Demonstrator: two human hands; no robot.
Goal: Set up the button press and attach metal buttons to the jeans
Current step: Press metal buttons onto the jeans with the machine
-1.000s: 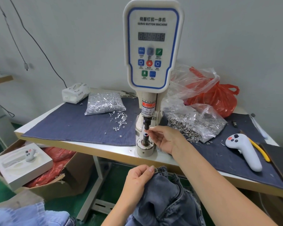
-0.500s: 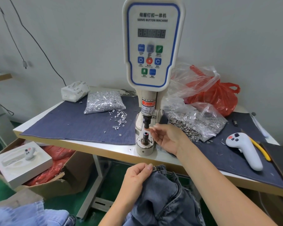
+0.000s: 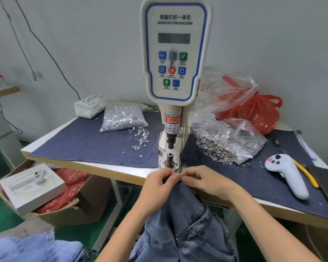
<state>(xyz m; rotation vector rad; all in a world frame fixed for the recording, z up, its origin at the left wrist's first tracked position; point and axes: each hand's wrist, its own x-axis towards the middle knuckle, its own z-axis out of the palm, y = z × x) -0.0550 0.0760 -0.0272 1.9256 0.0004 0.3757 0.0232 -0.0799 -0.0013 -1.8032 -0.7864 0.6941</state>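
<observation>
Grey wall behind, cables hanging at left; green floor below. White table [image 3: 110, 168] with a wood edge, two dark denim mats [image 3: 95, 142] laid across its top.

Button press [image 3: 175, 53] stands upright at centre between the mats: cream head with a blue-outlined control panel, digit display, coloured keys, label "SERVO BUTTON MACHINE". Dark punch hangs under a red warning sticker, apart from the lower die post [image 3: 169, 159] on its round base.

Jeans [image 3: 186, 220], washed blue-grey, zipper showing, bunched up from the lap to the table's near edge, just in front of the die base. Left hand [image 3: 157, 183] and right hand [image 3: 203, 181] meet at the top edge of the cloth, fingers of both curled and pinching it, fingertips almost touching. Cannot tell whether a button sits between them.

Left of press: clear bag of silver tacks [image 3: 122, 118], some spilled loose beside it; white soft pack [image 3: 89, 105] at the back. Right: open clear bag of metal buttons [image 3: 227, 144], red plastic bag [image 3: 254, 112] behind, white handheld controller [image 3: 286, 174], yellow-handled tool [image 3: 305, 173] beside it.

Cardboard box [image 3: 68, 208] on the floor at left, white tray on top.
</observation>
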